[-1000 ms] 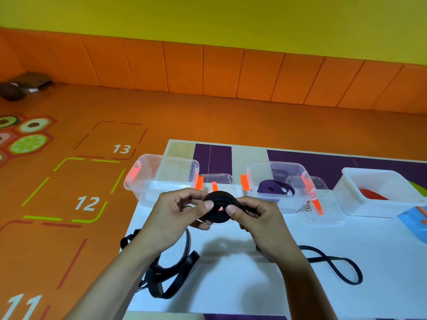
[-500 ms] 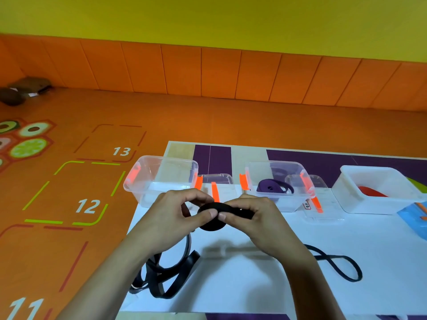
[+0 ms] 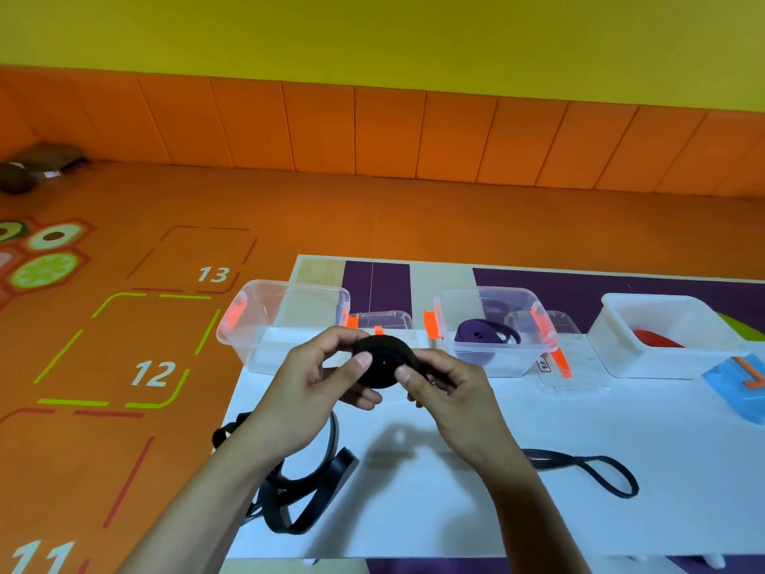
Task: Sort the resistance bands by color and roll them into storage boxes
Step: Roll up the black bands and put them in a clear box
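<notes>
A black resistance band, wound into a tight coil (image 3: pixel 383 360), is held above the white table (image 3: pixel 496 515). My left hand (image 3: pixel 314 387) pinches the coil from the left and my right hand (image 3: pixel 451 391) grips it from the right. Its loose tail (image 3: pixel 596 474) trails across the table to the right. More black bands (image 3: pixel 306 499) lie in a heap at the table's left edge. An empty clear box (image 3: pixel 285 325) stands behind my hands. A second clear box (image 3: pixel 496 329) holds a purple band (image 3: pixel 480 331). A white box (image 3: pixel 662 333) holds a red band (image 3: pixel 658 339).
Two clear lids (image 3: pixel 383 321) (image 3: pixel 571 366) with orange clips lie by the boxes. A blue object (image 3: pixel 741 387) sits at the right edge. The table's left and near edges drop to an orange floor (image 3: pixel 124 366) with painted numbers.
The coil has been turned between my hands, taking in more of the band. The loose tail on the table has shortened slightly.
</notes>
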Action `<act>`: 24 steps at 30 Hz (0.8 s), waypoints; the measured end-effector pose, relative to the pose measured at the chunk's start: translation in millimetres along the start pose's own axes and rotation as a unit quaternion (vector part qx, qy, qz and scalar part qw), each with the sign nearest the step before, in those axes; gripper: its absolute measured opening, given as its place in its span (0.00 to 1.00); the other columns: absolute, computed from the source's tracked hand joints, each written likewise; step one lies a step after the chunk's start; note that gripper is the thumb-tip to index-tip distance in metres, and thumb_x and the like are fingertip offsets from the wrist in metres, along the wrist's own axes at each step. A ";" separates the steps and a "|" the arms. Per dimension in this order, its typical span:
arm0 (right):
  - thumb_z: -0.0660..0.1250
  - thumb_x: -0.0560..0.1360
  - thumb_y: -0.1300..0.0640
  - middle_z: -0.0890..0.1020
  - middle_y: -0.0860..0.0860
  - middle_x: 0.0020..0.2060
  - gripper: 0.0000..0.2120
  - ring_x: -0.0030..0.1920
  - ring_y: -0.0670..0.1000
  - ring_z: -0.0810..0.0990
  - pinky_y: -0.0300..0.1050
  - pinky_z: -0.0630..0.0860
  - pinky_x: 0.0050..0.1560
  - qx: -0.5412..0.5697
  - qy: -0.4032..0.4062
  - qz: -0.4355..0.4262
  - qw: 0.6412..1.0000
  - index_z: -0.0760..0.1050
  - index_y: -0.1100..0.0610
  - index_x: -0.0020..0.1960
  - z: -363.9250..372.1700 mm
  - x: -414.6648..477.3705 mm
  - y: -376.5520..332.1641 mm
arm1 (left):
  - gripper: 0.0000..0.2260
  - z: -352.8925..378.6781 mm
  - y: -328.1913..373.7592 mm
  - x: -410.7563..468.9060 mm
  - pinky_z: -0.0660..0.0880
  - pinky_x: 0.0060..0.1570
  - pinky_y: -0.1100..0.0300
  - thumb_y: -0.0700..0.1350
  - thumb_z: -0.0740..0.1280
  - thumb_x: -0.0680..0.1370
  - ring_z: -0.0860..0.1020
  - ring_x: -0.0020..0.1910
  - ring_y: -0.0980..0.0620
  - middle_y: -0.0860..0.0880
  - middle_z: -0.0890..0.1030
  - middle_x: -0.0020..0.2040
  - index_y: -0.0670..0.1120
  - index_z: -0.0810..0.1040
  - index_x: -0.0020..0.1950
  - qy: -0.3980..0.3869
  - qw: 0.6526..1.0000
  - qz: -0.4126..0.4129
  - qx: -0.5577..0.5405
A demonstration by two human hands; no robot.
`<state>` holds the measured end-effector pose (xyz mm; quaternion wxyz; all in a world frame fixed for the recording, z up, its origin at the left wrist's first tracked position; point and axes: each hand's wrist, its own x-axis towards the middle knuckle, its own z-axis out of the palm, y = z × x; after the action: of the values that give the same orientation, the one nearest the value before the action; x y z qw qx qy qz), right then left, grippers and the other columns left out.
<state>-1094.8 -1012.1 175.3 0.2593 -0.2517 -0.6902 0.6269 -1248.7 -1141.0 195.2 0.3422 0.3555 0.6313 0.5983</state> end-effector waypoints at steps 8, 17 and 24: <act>0.72 0.78 0.58 0.83 0.46 0.37 0.05 0.35 0.45 0.77 0.35 0.73 0.41 -0.008 0.027 0.001 1.000 0.86 0.51 0.51 -2.7 -4.5 -0.5 | 0.07 14.4 -5.2 -7.5 0.82 0.39 0.50 0.39 0.63 0.83 0.85 0.38 0.35 0.37 0.82 0.55 0.42 0.76 0.60 -0.025 0.990 -0.083 -0.112; 0.77 0.74 0.54 0.81 0.44 0.39 0.05 0.38 0.43 0.77 0.32 0.69 0.41 -0.120 -0.025 -0.042 0.992 0.87 0.45 0.48 -5.5 -5.0 -12.6 | 0.04 -7.5 16.9 -8.5 0.75 0.36 0.64 0.47 0.69 0.81 0.83 0.34 0.49 0.54 0.83 0.45 0.54 0.81 0.54 -0.090 0.973 0.024 0.213; 0.75 0.76 0.60 0.82 0.44 0.36 0.05 0.36 0.43 0.78 0.34 0.74 0.42 -0.007 0.007 -0.007 1.000 0.86 0.51 0.48 -2.3 -6.2 -9.0 | 0.07 -2.4 5.3 -8.3 0.83 0.45 0.46 0.46 0.68 0.82 0.84 0.36 0.40 0.45 0.84 0.49 0.46 0.78 0.59 -0.031 0.997 0.024 0.071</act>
<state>-1088.8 -1015.4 184.2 0.2669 -0.2531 -0.6944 0.6184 -1246.3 -1149.3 200.6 0.3212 0.4123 0.6524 0.5489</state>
